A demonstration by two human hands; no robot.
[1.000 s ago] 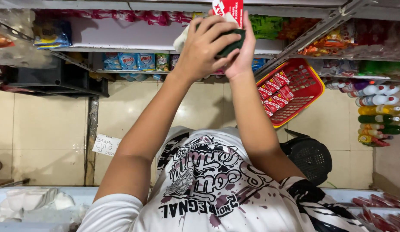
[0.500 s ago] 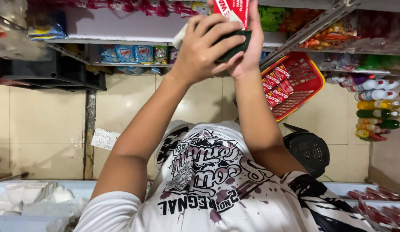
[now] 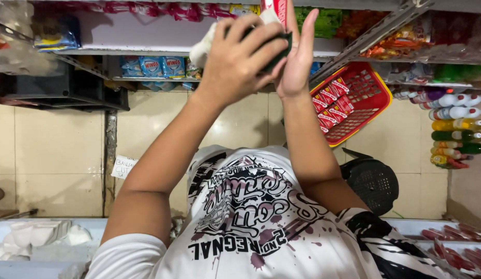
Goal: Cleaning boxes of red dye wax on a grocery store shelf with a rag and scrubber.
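We pressed a dark green flat pad [image 3: 279, 49] between our hands. Our left hand [image 3: 238, 62] curled closed over it and a white cloth [image 3: 204, 46]; our right hand [image 3: 297, 57] stood flat, fingers up, just beside.

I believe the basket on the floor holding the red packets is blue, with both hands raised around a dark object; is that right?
Not quite: the basket is red, not blue, as the head view shows. It does hold red packets, and the left hand and right hand are raised around a dark object.

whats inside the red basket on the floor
The red basket holds a row of small red packets along its left side; the rest shows bare mesh. Its upper left corner is hidden behind the right hand, so anything there cannot be seen.
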